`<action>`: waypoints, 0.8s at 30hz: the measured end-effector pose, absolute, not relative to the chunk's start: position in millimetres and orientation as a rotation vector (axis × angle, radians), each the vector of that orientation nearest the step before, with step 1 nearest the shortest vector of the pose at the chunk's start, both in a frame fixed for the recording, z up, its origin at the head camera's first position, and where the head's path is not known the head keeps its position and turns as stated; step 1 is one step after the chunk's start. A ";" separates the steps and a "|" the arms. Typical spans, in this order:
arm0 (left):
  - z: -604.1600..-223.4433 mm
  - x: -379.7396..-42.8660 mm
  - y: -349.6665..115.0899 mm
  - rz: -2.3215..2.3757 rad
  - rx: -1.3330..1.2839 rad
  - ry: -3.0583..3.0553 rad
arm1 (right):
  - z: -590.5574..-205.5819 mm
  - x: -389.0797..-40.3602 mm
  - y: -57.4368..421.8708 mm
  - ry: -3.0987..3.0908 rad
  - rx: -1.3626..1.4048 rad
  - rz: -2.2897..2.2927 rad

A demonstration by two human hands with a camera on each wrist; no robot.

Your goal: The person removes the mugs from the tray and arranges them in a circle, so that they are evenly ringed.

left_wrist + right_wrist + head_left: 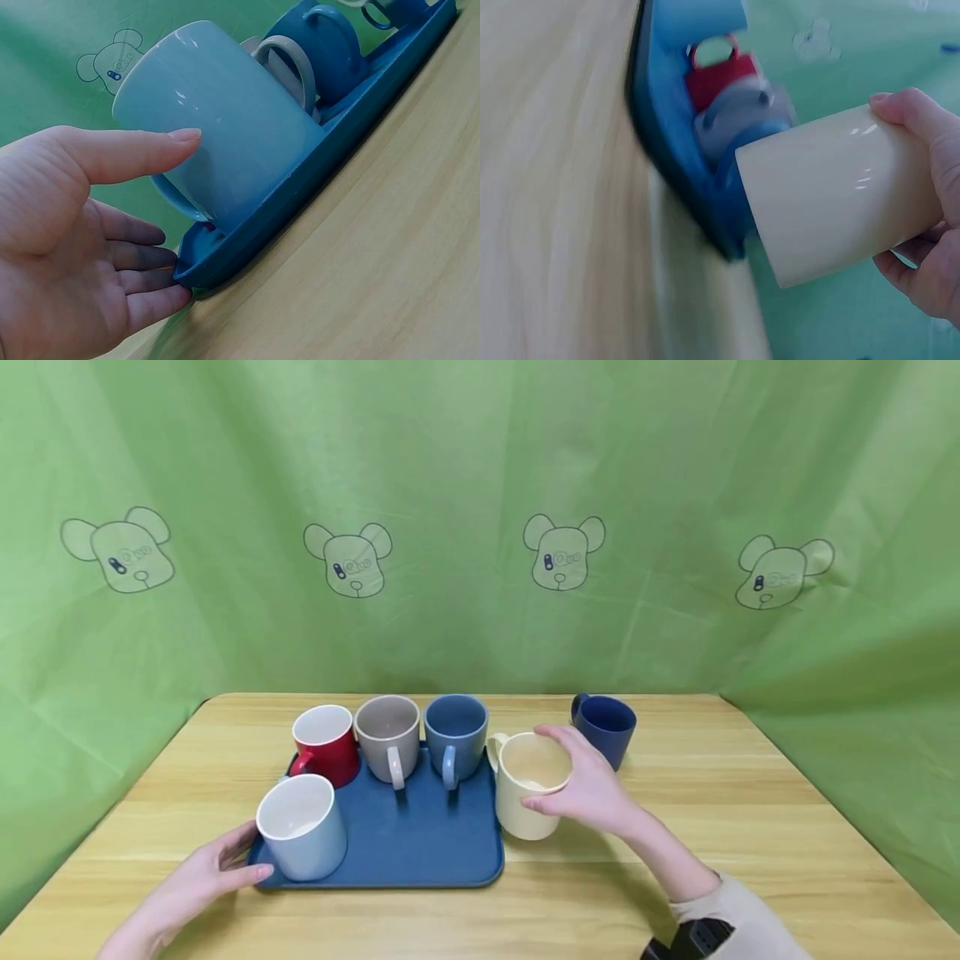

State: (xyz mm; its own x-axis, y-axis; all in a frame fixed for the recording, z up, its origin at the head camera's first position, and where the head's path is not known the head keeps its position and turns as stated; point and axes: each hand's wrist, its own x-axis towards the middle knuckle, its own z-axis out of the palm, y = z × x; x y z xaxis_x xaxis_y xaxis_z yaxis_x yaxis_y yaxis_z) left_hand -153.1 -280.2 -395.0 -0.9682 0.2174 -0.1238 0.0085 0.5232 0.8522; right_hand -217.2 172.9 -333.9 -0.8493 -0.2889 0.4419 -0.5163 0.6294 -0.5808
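Observation:
My right hand (596,781) grips a cream mug (517,814) near its rim, thumb on the near side and fingers on the far side. The mug is upright at the right edge of a blue tray (420,852), its handle toward the tray; in the right wrist view the cream mug (840,195) hides part of the tray. At the tray's front left corner is my left hand (198,877), fingertips right at the tray's edge and thumb extended beside a light blue mug (307,847). That mug stands on the tray.
Along the tray's back stand a red mug (333,760), a grey mug (393,743) and a blue mug (457,739). A dark blue mug (611,731) is on the wooden table (735,810), behind my right hand. A green curtain (465,635) hangs at the back and sides.

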 end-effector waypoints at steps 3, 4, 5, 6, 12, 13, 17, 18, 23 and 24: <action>-394.1 -152.6 -280.6 1.426 0.185 2.546 | -342.7 -229.3 178.8 -2.582 0.585 1.007; -393.8 -152.6 -280.6 1.429 0.183 2.542 | -345.5 -232.8 180.7 -2.591 0.567 1.003; -393.5 -152.7 -280.6 1.434 0.182 2.538 | -347.6 -236.0 182.5 -2.598 0.554 0.995; -393.8 -152.8 -280.4 1.440 0.181 2.532 | -350.3 -239.1 184.5 -2.604 0.541 0.992; -393.6 -153.4 -279.4 1.464 0.179 2.521 | -359.6 -254.5 192.8 -2.614 0.514 0.984; -393.4 -153.4 -279.4 1.462 0.180 2.523 | -360.6 -256.2 193.8 -2.616 0.513 0.983; -393.5 -153.7 -279.3 1.455 0.192 2.531 | -365.6 -260.6 197.5 -2.629 0.497 0.995; -393.7 -153.8 -279.4 1.451 0.192 2.534 | -366.7 -261.6 198.2 -2.631 0.490 1.002; -395.2 -153.6 -280.4 1.445 0.203 2.543 | -369.6 -266.0 200.3 -2.645 0.454 1.030; -395.4 -153.5 -280.6 1.444 0.200 2.545 | -369.7 -266.4 200.5 -2.652 0.450 1.028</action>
